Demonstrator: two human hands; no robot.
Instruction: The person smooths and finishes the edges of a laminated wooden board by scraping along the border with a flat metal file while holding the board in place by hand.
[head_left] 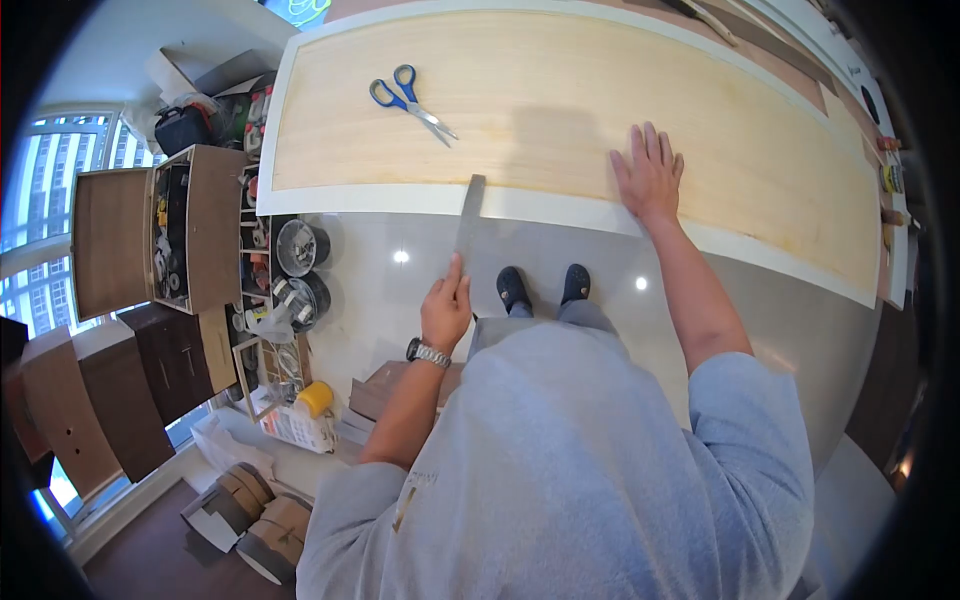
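My left hand (446,308), with a metal watch at its wrist, is closed on the handle end of a long flat metal tool (471,215). The tool's far end rests on the near white edge of a large wooden panel (560,100). My right hand (652,178) lies flat on the panel near the same edge, fingers spread, holding nothing. Blue-handled scissors (410,103) lie partly open on the panel, beyond the tool and to its left. The tool's handle is mostly hidden in my left hand.
A wooden cabinet (215,230) with an open door stands at the left, beside black buckets (302,248) of small items. Rolls of brown material (275,535) are at the lower left. Long strips (765,40) lie beyond the panel. My feet are on the glossy floor (390,290).
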